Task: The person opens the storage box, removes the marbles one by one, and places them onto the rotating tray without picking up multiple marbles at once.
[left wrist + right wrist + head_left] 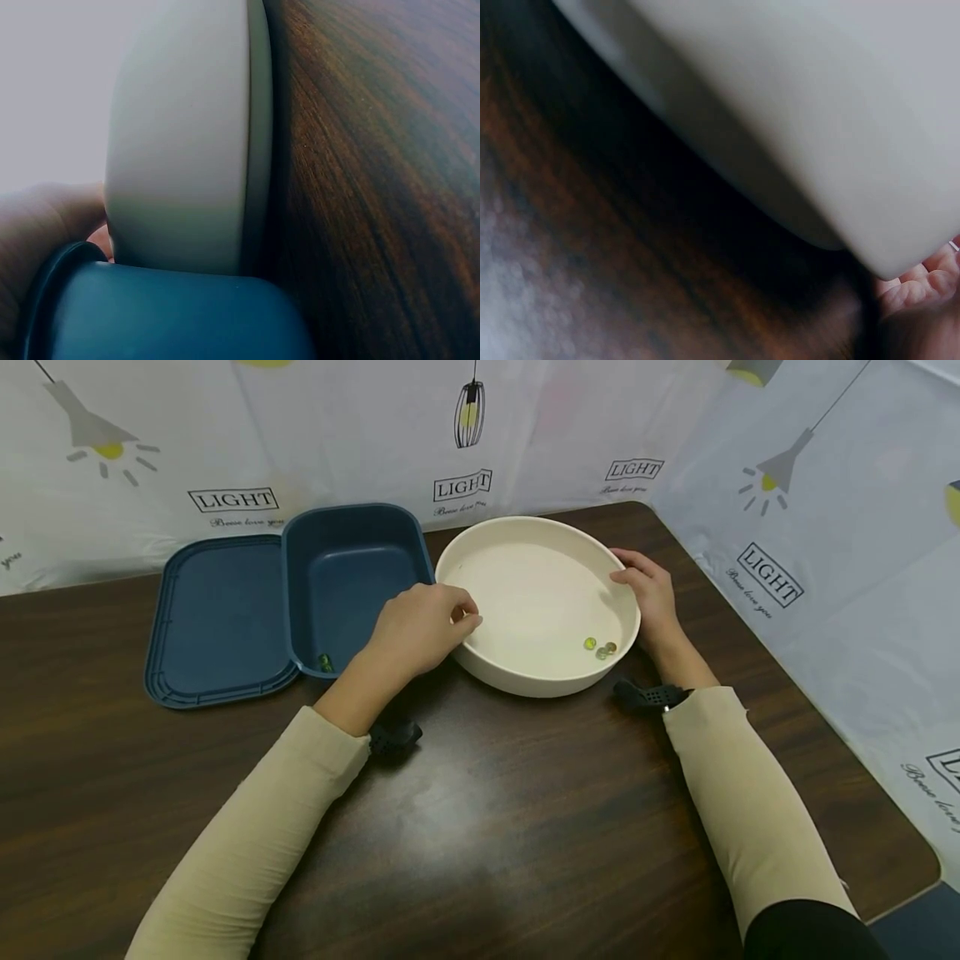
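A wide cream-white round bowl [525,577] stands on the dark wooden table. Several glass marbles [590,644] sit inside it, near its lower right wall. My right hand [651,589] grips the bowl's right rim, with fingers over the edge. At the left rim is my left hand [423,627], its thumb and forefinger curled towards each other over the inside of the bowl; I cannot tell whether something is between their tips. The left wrist view shows this hand's thumb side [45,217] at the bowl's rim, its fingertips hidden behind the wall.
Left of the bowl stands a deep blue rectangular box [360,585], with small greenish marbles [325,662] in its lower left corner. A flat blue lid [221,618] lies beside it. Printed white sheeting [360,435] hangs behind the table [450,827].
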`<state>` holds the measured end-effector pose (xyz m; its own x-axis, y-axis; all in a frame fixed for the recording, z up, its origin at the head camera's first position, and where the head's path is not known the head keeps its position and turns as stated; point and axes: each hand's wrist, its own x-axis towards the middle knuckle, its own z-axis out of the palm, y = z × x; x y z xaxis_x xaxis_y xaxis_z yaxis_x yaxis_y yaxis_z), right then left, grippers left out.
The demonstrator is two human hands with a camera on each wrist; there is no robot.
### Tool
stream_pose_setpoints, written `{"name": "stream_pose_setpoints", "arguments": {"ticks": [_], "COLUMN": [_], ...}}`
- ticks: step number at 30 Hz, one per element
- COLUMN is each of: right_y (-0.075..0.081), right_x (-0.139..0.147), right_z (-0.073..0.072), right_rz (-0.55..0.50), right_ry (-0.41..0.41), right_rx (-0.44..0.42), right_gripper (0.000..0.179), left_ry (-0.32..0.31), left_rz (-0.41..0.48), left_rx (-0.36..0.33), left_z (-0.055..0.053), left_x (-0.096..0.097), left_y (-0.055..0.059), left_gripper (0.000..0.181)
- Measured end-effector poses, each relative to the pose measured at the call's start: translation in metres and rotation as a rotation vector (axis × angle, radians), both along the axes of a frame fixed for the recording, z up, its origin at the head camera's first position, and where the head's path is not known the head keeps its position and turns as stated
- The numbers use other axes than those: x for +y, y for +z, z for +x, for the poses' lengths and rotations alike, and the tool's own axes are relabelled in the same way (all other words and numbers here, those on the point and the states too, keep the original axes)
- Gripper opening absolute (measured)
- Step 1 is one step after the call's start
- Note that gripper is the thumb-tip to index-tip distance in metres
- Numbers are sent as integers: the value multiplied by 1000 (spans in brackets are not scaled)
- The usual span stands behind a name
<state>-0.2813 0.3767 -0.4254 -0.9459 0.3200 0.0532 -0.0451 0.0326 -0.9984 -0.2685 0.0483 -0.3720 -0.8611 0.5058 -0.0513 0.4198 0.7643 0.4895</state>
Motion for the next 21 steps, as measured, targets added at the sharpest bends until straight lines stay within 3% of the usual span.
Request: {"name": "stream_pose_setpoints", "arguments": {"ticks": [21], "right_y": [-1], "right_x": [1], "right_z": [-1], "right_rz": [5], "right_ry": [0], "right_rx": [8], "right_gripper": [37], "left_ry": [-4], "left_rz": [1], "left_rx": [21], "left_z": [0], "left_x": [0], "left_y": [-1], "left_gripper": [25]}}
